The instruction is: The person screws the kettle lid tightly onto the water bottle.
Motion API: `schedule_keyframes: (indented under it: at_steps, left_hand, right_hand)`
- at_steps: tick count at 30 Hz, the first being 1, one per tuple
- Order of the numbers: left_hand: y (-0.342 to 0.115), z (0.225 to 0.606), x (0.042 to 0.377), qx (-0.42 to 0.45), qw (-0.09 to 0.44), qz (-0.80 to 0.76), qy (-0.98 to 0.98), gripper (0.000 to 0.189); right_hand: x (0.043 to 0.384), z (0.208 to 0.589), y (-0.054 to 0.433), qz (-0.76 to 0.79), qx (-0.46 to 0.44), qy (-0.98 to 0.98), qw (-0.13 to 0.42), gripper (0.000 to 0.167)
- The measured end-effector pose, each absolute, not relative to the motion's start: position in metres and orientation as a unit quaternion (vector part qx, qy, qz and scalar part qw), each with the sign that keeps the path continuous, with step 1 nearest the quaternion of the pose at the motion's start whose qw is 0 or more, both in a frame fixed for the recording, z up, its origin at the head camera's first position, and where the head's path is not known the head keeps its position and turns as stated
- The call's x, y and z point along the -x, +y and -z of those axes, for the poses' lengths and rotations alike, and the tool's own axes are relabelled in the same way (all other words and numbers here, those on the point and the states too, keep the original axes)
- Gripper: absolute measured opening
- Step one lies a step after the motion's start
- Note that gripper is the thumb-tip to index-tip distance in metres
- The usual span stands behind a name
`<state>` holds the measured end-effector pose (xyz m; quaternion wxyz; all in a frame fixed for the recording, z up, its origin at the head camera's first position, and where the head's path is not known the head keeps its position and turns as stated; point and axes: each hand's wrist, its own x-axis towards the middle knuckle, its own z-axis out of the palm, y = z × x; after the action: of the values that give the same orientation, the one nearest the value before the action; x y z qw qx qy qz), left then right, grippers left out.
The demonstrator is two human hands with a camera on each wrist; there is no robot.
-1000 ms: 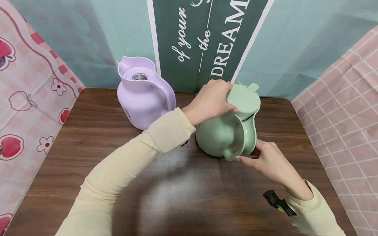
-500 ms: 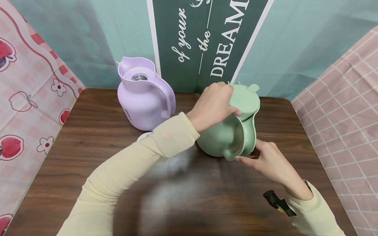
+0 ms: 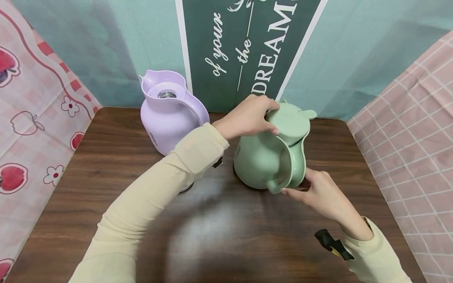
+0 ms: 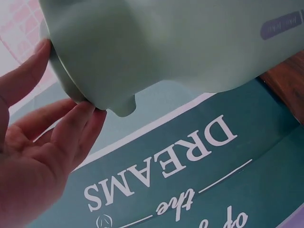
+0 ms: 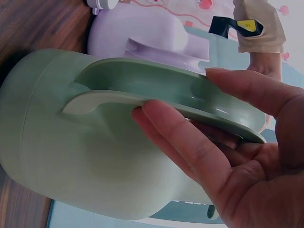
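Note:
A green vacuum jug (image 3: 258, 163) stands on the table with a round green lid (image 3: 291, 120) in its mouth. My left hand (image 3: 247, 116) holds the lid's rim between thumb and fingers; the left wrist view shows the fingertips (image 4: 83, 105) at the seam under the lid. On the near side, my right hand (image 3: 322, 192) pinches the jug's handle (image 5: 109, 98), thumb on one edge and fingers on the other. Left of it stands a lilac vacuum jug (image 3: 168, 125), its mouth uncovered and a metallic neck showing inside.
A small round white item (image 5: 102, 4) lies near the lilac jug, mostly hidden behind my left sleeve (image 3: 152, 192) in the head view. Behind the brown wooden table (image 3: 226, 243) hangs a teal backdrop (image 3: 152, 35) with lettering; patterned pink cloths flank both sides.
The lid's tab has swung to the right and towards me as my left hand turned the lid. My left wrist shifted slightly left. The right hand keeps its hold on the handle.

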<state>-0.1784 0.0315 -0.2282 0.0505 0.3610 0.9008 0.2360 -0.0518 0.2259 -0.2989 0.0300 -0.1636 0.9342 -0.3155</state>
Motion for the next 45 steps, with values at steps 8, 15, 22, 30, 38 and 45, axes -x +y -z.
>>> schedule_keyframes:
  at_steps: [8, 15, 22, 30, 38, 45]
  left_hand:
    - [0.036, 0.228, 0.172, -0.321, 0.053, -0.237, 0.915, 0.040]
    - [0.043, 0.228, 0.159, -0.286, 0.009, -0.216, 0.933, 0.045]
    - [0.046, 0.227, 0.157, -0.283, 0.003, -0.207, 0.937, 0.041]
    - [0.041, 0.226, 0.170, -0.296, 0.056, -0.248, 0.921, 0.035]
    - [0.037, 0.225, 0.177, -0.321, 0.077, -0.254, 0.909, 0.041]
    - [0.038, 0.225, 0.174, -0.308, 0.073, -0.249, 0.916, 0.036]
  right_hand:
    - [0.052, 0.300, 0.226, 0.314, 0.166, 0.934, 0.023, 0.019]
    - [0.052, 0.300, 0.226, 0.317, 0.168, 0.933, 0.020, 0.019]
    - [0.052, 0.300, 0.226, 0.321, 0.170, 0.931, 0.020, 0.019]
    - [0.052, 0.300, 0.226, 0.324, 0.162, 0.932, 0.030, 0.020]
    - [0.052, 0.300, 0.226, 0.322, 0.178, 0.929, 0.015, 0.021]
    - [0.052, 0.299, 0.226, 0.322, 0.179, 0.930, 0.018, 0.021]
